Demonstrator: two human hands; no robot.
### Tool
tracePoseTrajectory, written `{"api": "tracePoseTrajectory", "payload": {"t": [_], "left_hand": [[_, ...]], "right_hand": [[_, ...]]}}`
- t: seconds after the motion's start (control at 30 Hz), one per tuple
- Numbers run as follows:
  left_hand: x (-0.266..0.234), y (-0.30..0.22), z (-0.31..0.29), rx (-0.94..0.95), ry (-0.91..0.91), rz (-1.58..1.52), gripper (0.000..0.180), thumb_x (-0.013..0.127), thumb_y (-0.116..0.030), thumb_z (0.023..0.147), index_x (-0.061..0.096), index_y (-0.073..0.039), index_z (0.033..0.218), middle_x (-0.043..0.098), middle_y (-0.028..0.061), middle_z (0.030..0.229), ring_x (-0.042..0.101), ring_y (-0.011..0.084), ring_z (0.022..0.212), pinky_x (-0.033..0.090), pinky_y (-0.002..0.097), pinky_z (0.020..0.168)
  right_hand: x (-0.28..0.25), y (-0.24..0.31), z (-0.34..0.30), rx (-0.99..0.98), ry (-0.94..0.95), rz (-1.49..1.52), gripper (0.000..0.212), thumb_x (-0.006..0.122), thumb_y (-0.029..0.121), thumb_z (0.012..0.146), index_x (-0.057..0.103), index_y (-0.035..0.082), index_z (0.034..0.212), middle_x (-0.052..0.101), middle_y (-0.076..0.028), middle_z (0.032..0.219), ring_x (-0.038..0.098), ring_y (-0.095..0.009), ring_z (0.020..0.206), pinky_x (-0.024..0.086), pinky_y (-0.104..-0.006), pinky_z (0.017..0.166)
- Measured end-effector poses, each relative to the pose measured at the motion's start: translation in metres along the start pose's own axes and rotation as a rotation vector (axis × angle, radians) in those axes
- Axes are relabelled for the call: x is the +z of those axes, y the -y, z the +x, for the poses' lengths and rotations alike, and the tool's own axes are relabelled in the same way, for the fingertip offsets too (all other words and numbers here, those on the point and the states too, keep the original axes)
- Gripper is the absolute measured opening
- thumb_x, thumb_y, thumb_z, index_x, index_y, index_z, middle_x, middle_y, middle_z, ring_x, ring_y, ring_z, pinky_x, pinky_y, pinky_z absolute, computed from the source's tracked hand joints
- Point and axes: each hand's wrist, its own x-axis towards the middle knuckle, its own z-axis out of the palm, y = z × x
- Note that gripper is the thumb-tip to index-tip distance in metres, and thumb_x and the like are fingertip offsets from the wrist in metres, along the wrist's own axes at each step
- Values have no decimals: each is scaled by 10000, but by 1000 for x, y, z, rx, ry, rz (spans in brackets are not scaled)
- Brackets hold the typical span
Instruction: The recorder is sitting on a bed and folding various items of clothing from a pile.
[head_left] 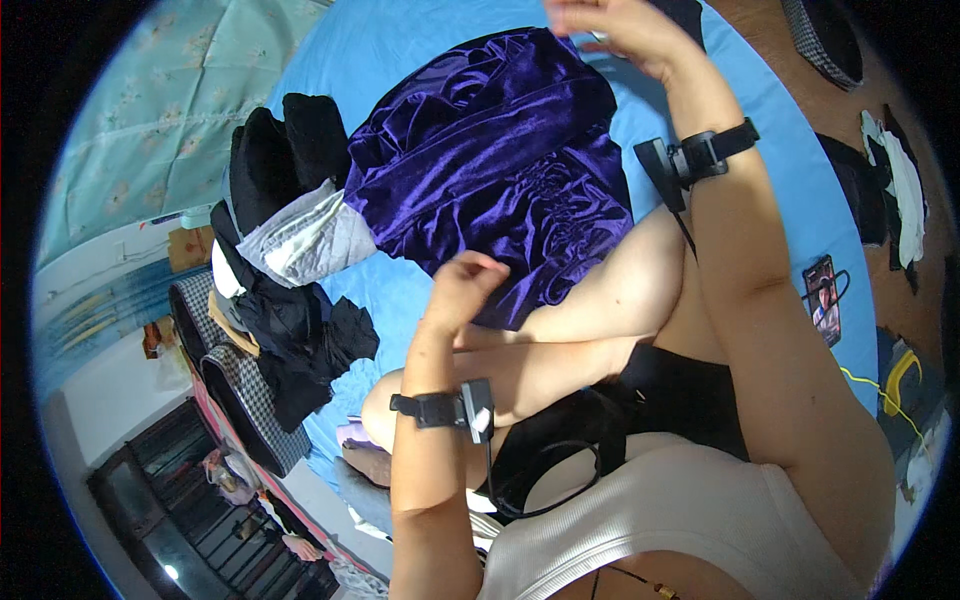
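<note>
A deep purple velvet garment (480, 140) lies spread in folds on the blue bed sheet, gathered and ruched at its lower right. My left hand (465, 290) is over its near edge, beside my bent legs, with the fingers curled together. Whether cloth is caught in those fingers is hidden. My right hand (630, 35) reaches past the garment's far right corner, fingers stretched out and apart, partly cut off by the picture's upper edge. A small white spot shows by its thumb. Each forearm wears a black strap with a small device and a cable.
Left of the garment lie folded black clothes (290, 150), a grey-white folded cloth (310, 238) and a crumpled black garment (300, 335). Checked storage boxes (250, 400) stand past the bed's left side. A phone (823, 300) rests near the right edge of the blue sheet (790, 200).
</note>
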Motion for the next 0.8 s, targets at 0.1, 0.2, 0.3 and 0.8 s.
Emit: {"api": "tracePoseTrajectory", "payload": {"t": [0.1, 0.2, 0.3, 0.8], "left_hand": [[46, -17, -13, 259, 58, 540, 420, 623, -204, 714, 508, -6, 1066, 487, 179, 1121, 507, 268, 993, 399, 310, 856], [65, -17, -9, 232, 48, 779, 596, 631, -192, 667, 392, -44, 1194, 391, 175, 1204, 413, 301, 1109, 379, 407, 905], [69, -9, -5, 202, -61, 965, 628, 622, -175, 656, 342, -85, 1211, 374, 160, 1184, 388, 332, 1111, 404, 474, 861], [27, -13, 21, 599, -250, 562, 320, 463, 35, 659, 568, 20, 961, 612, 187, 851, 587, 297, 791, 445, 338, 736]], "right_hand": [[-11, 73, -39, -159, 97, 499, 233, 541, 156, 823, 520, 37, 1022, 557, -95, 1025, 553, -180, 893, 477, -314, 746], [-6, 102, -72, -272, 152, 641, 202, 530, 170, 831, 537, 62, 1001, 560, -97, 1016, 557, -192, 876, 478, -308, 740], [32, 67, -88, -132, 203, 360, 286, 597, 256, 789, 565, 82, 1015, 573, -40, 994, 563, -109, 839, 443, -252, 729], [136, -3, -166, 7, -8, -734, 510, 716, 238, 587, 516, 68, 1025, 488, -122, 1047, 461, -272, 1014, 388, -443, 803]]}}
